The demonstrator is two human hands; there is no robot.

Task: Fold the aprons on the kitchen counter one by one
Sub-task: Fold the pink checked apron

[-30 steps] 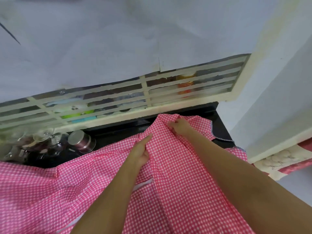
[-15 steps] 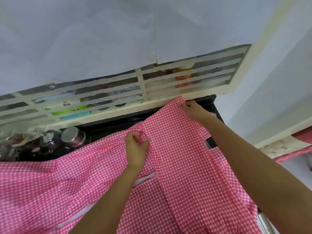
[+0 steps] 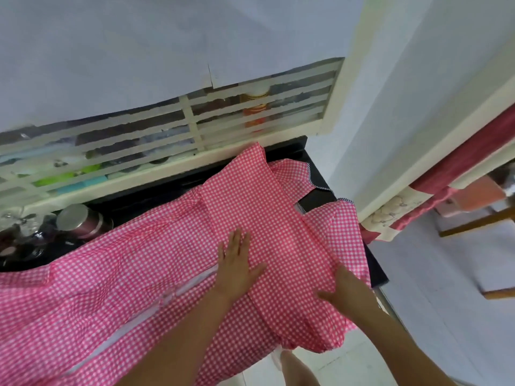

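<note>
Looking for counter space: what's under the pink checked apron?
Black counter shows past the apron, far side and right. Anything else beneath is covered by cloth. The left hand and right hand rest on top.

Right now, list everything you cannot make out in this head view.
Head view only.
1. Pink gingham apron: left and lower ends cut off by frame edges.
2. Black counter: mostly covered by the apron.
3. Right hand: fingertips meet an apron fold; pressing or pinching unclear.
4. Jars behind the window grille: blurred, screened by bars.
</note>
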